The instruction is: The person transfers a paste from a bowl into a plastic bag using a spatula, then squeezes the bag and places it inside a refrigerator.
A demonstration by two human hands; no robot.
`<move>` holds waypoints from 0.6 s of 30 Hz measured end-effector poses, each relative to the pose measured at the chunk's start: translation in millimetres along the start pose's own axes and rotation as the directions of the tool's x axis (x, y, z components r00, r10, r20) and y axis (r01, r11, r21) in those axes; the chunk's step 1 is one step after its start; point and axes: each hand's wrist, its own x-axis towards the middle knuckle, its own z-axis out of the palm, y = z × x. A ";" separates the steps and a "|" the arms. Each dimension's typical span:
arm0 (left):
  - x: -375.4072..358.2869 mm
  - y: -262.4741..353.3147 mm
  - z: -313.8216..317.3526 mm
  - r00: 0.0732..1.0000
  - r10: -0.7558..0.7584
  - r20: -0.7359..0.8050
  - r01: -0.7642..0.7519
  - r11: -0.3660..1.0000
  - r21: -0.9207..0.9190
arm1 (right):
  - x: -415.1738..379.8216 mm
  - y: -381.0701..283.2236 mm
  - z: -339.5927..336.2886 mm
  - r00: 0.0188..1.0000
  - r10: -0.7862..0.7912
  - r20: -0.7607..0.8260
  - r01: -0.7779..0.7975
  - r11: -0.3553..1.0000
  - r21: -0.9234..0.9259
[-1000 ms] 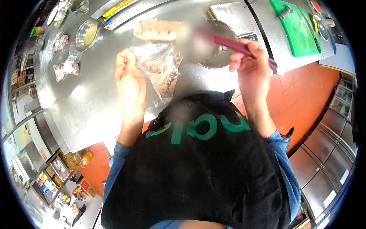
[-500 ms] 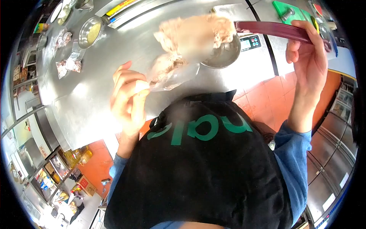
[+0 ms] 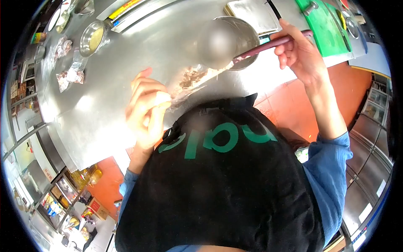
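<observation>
My left hand (image 3: 147,109) is closed in a pinch on the edge of a clear plastic bag (image 3: 179,100) above the steel counter. Pale brown, meat-like food (image 3: 191,80) lies at the bag's mouth. My right hand (image 3: 303,56) grips a maroon long-handled utensil (image 3: 264,47), slanting down to the left. Its head is hidden among the food, so its exact kind does not show. Behind it a metal bowl (image 3: 250,31) sits by a digital scale (image 3: 264,40), whose display is partly covered. A blurred spot hides part of the bowl.
On the left of the steel counter (image 3: 138,50) are a metal bowl with yellowish contents (image 3: 93,38) and filled plastic bags (image 3: 75,74). A flat metal tray (image 3: 252,14) stands at the back. A green cutting board (image 3: 325,33) with a knife lies to the right.
The utensil has swung down and left, carrying its large lump of food to the bag's mouth. My right hand has moved left; my left hand keeps its pinch, nearly in place.
</observation>
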 end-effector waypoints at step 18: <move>24.2 23.4 1.1 0.989 0.147 0.012 -0.140 0.963 -0.230 | -63.0 -52.8 71.1 0.849 -0.348 0.397 0.481 0.821 -0.308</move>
